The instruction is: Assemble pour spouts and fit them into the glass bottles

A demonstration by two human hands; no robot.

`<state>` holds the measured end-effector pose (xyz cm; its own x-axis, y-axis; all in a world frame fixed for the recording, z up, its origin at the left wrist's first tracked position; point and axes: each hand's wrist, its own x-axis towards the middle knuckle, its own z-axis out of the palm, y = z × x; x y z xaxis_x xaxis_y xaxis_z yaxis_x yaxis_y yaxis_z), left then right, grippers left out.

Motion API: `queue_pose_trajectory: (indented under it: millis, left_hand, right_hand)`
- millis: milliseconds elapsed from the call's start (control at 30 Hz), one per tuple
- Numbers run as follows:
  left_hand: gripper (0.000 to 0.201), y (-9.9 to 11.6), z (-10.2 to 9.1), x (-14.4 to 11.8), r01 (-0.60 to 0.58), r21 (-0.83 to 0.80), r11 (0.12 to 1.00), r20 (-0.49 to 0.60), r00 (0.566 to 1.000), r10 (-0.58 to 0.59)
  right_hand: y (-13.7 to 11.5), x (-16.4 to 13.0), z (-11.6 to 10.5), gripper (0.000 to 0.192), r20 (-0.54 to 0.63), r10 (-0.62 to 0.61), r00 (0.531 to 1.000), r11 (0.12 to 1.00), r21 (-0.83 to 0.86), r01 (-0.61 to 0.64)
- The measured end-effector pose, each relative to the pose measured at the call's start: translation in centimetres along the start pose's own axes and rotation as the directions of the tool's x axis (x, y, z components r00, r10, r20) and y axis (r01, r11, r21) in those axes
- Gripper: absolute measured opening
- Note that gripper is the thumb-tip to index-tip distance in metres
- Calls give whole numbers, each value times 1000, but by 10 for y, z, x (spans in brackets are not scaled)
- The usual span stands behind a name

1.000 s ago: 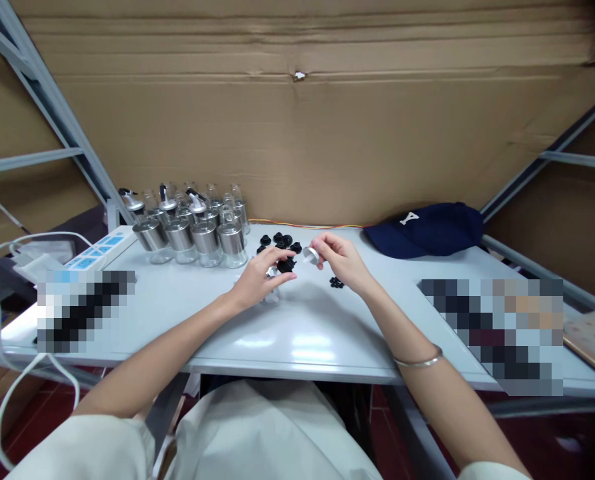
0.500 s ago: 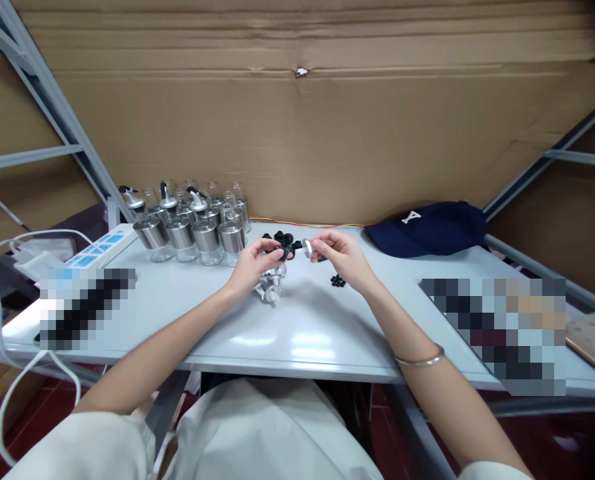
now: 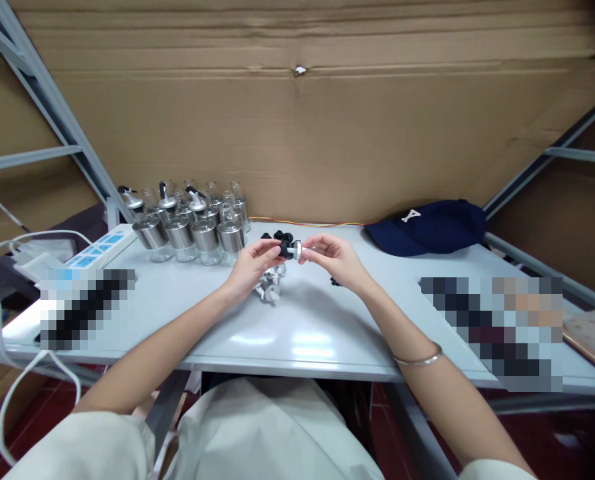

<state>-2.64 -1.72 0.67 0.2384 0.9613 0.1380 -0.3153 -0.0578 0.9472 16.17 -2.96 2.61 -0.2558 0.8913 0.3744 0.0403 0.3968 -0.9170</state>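
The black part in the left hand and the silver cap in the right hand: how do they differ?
The black part is dark and matt, while the silver cap is shiny metal. The black part is pinched by the left hand; the silver cap is held by the right hand. More black parts lie loose on the table behind, whereas the other silver caps nearby sit on glass bottles. Both are small, held above the table and pressed end to end.
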Motion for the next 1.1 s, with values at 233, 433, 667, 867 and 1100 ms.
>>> queue_pose_trajectory:
  millis: [233, 433, 667, 867, 1100]
  left_hand:
    - [42, -2, -2, -1, -9, 144, 990, -20, 1000, 12]
    - [39, 2, -1, -4, -35, 221, 975, -33, 999, 43]
    - [35, 4, 0, -6, -54, 245, 968, 33, 998, 47]
    - [32, 3, -1, -6, -32, 241, 970, 37, 999, 24]
    - [35, 6, -1, -7, -22, 255, 967, 105, 995, -5]
  right_hand:
    - [-1, 1, -2, 35, -10, 9, 1000, 998, -56, -10]
    - [0, -1, -3, 33, 24, 29, 999, 997, -70, -28]
    - [-1, -1, -4, 29, 58, 53, 997, 998, -34, -51]
    - [-2, -2, -3, 30, 100, 103, 990, 994, 31, -107]
    - [-5, -4, -4, 29, 158, 141, 977, 984, 88, -156]
